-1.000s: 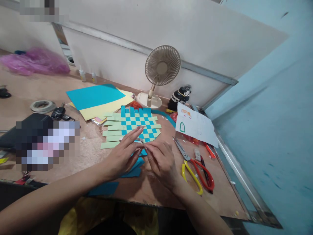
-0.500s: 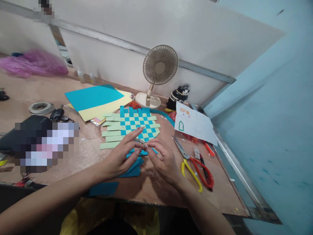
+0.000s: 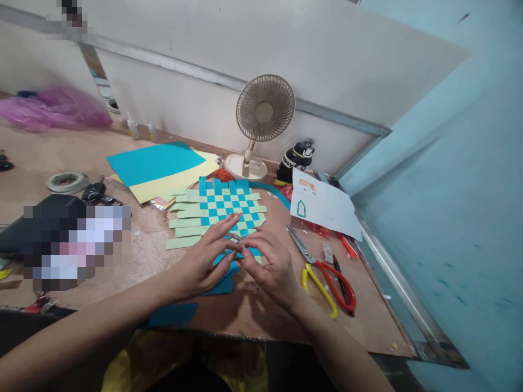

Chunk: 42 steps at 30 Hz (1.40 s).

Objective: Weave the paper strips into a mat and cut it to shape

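Observation:
A woven paper mat (image 3: 224, 202) in blue and pale green checks lies on the table, its loose strip ends sticking out at the left and top. Over its lower edge, my left hand (image 3: 210, 258) has its fingers spread, the index stretched out. My right hand (image 3: 272, 267) is closed in a pinch at the left fingertips; whatever is between them is too small to make out. Both hands hide part of the mat's lower side. Blue paper pieces (image 3: 220, 286) lie beneath my left hand.
Right of my hands lie scissors (image 3: 310, 261) with red and yellow handles and a paper with drawings (image 3: 327, 207). Behind the mat stand a fan (image 3: 265, 109) and a black bottle (image 3: 295, 162). Blue sheet (image 3: 155, 163), tape roll (image 3: 67, 182) and black pouch (image 3: 61, 218) are left.
My hands stay together at the fingertips, with only slight finger movement in my right hand. The whole view has shifted a little.

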Motion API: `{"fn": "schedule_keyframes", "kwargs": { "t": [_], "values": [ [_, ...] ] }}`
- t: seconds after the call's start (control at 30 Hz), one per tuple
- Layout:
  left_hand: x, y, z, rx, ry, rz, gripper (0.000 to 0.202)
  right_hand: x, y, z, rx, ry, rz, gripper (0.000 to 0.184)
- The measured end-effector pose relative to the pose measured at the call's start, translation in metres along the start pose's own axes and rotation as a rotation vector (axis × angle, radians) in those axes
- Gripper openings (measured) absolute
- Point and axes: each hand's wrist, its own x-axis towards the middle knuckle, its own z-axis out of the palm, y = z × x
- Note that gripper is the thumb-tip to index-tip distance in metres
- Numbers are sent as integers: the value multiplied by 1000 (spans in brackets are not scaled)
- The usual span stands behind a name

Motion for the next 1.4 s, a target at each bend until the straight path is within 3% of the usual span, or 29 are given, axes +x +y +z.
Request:
{"fn": "schedule_keyframes", "kwargs": {
  "t": [0.13,0.27,0.4,0.5,0.6,0.73,0.87,1.0,1.1,1.2,1.27,1.33,1.4],
  "values": [
    [1,4,-6,-84,-36,4,22,6,-1,-6,-16,26,92,12],
    [0,6,-12,-226,-56,-27,21,13,14,-31,-57,9,228,18],
    [1,1,-10,-600,57,-139,24,12,43,-67,-385,-147,476,37],
    [5,0,-8,-992,199,-247,45,12,54,-78,-578,-121,450,9],
    [11,2,-9,-1272,252,-384,51,15,42,-64,-328,-55,424,22],
    [17,6,-11,-1422,274,-426,54,17,10,-25,207,-229,519,30],
    [19,6,-13,-1434,277,-423,53,14,1,-4,468,-395,586,33],
    [21,0,-32,-1295,209,-523,50,15,20,-33,429,-387,725,46],
    [26,-8,-54,-992,284,-617,53,12,52,-71,226,-370,821,51],
    [31,-15,-71,-818,393,-584,59,3,96,-96,26,-614,794,41],
    [32,-18,-75,-742,403,-564,61,-3,119,-100,-173,-735,789,34],
    [31,-20,-76,-657,352,-565,61,-5,130,-95,-422,-707,739,27],
    [26,-21,-76,-526,265,-569,59,-2,124,-81,-614,-519,633,24]
  ]
}}
